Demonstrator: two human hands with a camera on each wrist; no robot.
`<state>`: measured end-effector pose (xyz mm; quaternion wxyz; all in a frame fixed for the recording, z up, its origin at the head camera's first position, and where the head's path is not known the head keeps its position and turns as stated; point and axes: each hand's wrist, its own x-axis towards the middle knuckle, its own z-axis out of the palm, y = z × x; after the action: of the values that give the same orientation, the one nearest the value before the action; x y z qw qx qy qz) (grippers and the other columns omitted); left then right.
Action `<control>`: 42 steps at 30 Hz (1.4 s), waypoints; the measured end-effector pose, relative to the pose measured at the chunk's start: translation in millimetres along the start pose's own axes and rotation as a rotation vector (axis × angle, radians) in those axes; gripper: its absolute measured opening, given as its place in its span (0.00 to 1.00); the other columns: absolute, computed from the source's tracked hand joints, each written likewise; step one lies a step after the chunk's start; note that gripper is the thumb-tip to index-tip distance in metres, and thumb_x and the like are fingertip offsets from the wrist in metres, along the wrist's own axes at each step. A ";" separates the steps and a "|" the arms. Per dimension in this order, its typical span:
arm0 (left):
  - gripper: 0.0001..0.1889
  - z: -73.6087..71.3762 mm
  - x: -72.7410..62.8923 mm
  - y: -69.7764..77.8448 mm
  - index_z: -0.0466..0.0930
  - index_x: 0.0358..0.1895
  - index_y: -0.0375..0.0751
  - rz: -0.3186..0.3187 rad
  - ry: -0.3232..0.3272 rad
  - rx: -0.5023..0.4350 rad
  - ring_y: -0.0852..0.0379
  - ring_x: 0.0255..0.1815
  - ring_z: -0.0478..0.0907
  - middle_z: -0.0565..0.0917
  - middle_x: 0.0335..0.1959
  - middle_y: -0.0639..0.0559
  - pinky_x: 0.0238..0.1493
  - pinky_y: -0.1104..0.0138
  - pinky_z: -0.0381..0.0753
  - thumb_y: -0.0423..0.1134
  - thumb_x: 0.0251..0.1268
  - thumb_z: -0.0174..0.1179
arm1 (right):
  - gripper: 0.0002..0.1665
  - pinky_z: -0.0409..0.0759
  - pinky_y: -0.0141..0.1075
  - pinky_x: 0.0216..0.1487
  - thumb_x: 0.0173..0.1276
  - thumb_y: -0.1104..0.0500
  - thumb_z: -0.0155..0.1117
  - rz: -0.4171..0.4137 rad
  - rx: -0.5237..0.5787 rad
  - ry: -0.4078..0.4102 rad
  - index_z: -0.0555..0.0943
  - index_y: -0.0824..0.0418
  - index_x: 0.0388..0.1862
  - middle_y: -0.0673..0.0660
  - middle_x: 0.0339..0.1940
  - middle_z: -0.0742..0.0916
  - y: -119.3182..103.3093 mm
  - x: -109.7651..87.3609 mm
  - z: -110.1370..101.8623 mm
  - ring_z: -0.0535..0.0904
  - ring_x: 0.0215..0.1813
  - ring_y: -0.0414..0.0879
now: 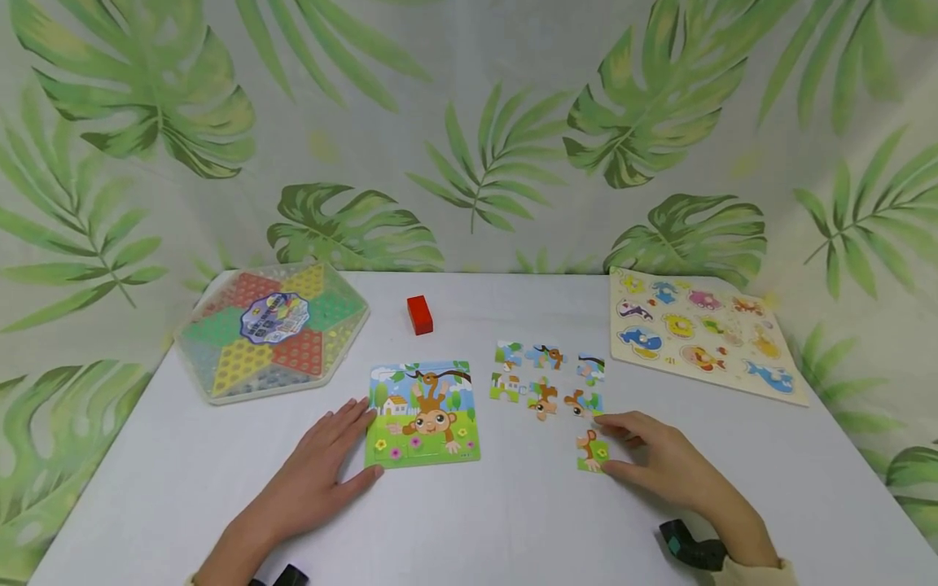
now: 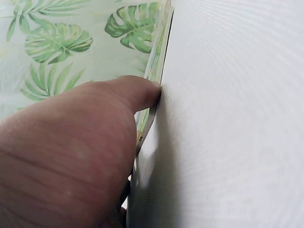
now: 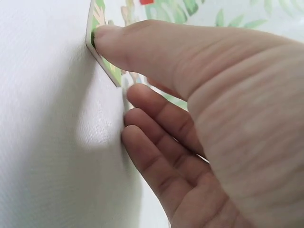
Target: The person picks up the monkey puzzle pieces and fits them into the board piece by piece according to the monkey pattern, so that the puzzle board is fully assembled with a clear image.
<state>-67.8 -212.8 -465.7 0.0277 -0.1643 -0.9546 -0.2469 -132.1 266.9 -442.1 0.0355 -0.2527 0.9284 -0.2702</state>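
A finished-looking monkey jigsaw puzzle (image 1: 423, 415) lies on the white table, left of centre. At its left edge rests my left hand (image 1: 315, 472), fingers extended, with the thumb by the lower left corner. In the left wrist view that thumb (image 2: 142, 92) touches the edge of the board. To the right, several loose puzzle pieces (image 1: 543, 399) lie in spaced rows. My right hand (image 1: 659, 460) has its thumb on the lower right puzzle piece (image 1: 592, 450) and its index fingertip beside the piece above. In the right wrist view the other fingers (image 3: 156, 147) are loosely bent, holding nothing.
A hexagonal Chinese checkers box (image 1: 271, 334) lies at the back left. Behind the puzzle stands a small red block (image 1: 420, 315). A wooden peg puzzle board (image 1: 703, 334) with animal shapes lies at the back right, before a leaf-patterned cloth (image 1: 498, 130).
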 end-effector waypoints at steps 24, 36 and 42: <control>0.39 -1.1 0.2 0.1 0.67 0.77 0.39 0.006 0.008 0.000 0.41 0.82 0.59 0.64 0.81 0.43 0.80 0.46 0.55 0.55 0.69 0.66 | 0.35 0.81 0.40 0.54 0.60 0.42 0.79 0.018 -0.038 -0.061 0.83 0.52 0.64 0.41 0.50 0.83 -2.8 -2.1 -0.3 0.75 0.49 0.34; 0.39 1.5 0.0 -1.8 0.67 0.77 0.39 0.011 0.019 0.006 0.42 0.82 0.59 0.64 0.81 0.44 0.80 0.46 0.56 0.55 0.69 0.66 | 0.34 0.81 0.37 0.52 0.61 0.43 0.79 0.017 -0.029 -0.071 0.83 0.53 0.63 0.40 0.45 0.81 -2.3 -0.2 -0.1 0.74 0.47 0.33; 0.39 1.5 -0.4 -0.4 0.67 0.77 0.39 0.012 0.018 0.002 0.41 0.82 0.59 0.64 0.81 0.44 0.79 0.46 0.56 0.55 0.69 0.66 | 0.33 0.81 0.36 0.51 0.61 0.42 0.78 0.016 -0.037 -0.053 0.83 0.52 0.62 0.40 0.46 0.81 -2.0 -0.8 0.8 0.75 0.47 0.34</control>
<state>-67.5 -212.6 -467.2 0.0378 -0.1677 -0.9536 -0.2471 -130.4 265.4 -441.8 0.0575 -0.2528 0.9340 -0.2459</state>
